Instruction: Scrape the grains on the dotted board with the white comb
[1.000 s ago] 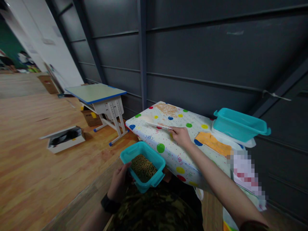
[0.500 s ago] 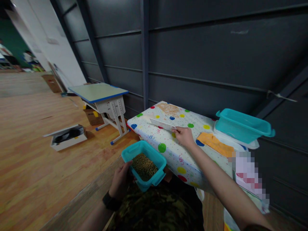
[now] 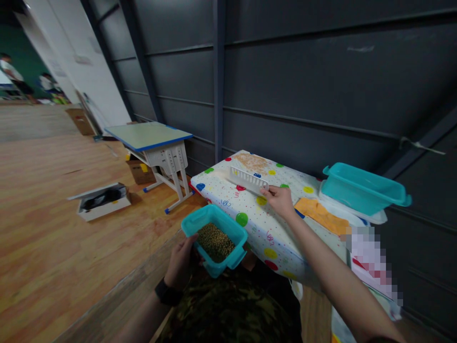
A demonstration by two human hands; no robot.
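Observation:
My left hand (image 3: pixel 181 259) is closed on the near-left rim of a teal plastic tub (image 3: pixel 233 231), thumb over the edge. Small greenish-tan beans (image 3: pixel 215 239) cover the tub's bottom. Over the table, my right hand (image 3: pixel 279 200) pinches the near end of a white slotted plastic strip (image 3: pixel 247 179), its slots facing me. Beyond the strip, a tan patch of scattered grains (image 3: pixel 252 163) lies on the balloon-print tablecloth (image 3: pixel 224 193).
A second teal tub (image 3: pixel 366 188) stands on a white lid at the table's right, beside an orange cloth (image 3: pixel 321 215). Dark wall panels (image 3: pixel 307 85) rise behind. To the left are a school desk (image 3: pixel 150 135) and an open white box (image 3: pixel 105 202) on the floor.
My right hand has turned the white strip, so its slotted face now shows instead of its thin edge. The tub in my left hand stays nearly in place.

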